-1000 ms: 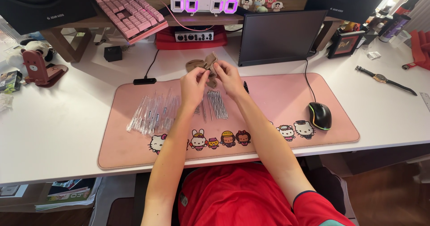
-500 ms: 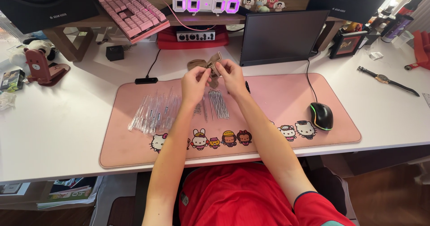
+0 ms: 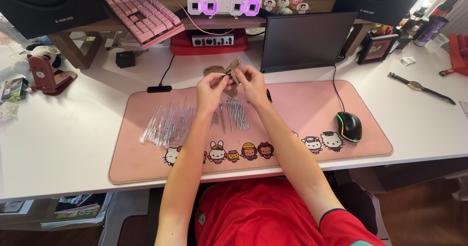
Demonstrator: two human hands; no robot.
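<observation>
Bow [image 3: 233, 70], tan fabric, was held above the pink desk mat [image 3: 302, 104], pinched btwn left hand [image 3: 210, 87] & right hand [image 3: 252, 82]. Fingertips pressed on what was possibly a small clip. Attaching step, I'd judge; next needs steady alignment.

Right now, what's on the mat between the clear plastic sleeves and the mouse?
Head view: the person's forearms cross that stretch, and a row of thin metal pins lies on the pink desk mat. Past the right forearm the mat is bare up to the mouse.

Soft tan fabric bow [image 3: 233, 70], clear plastic sleeves [image 3: 168, 124], perhaps metal pins [image 3: 237, 113], matt pink mat [image 3: 302, 104].
</observation>
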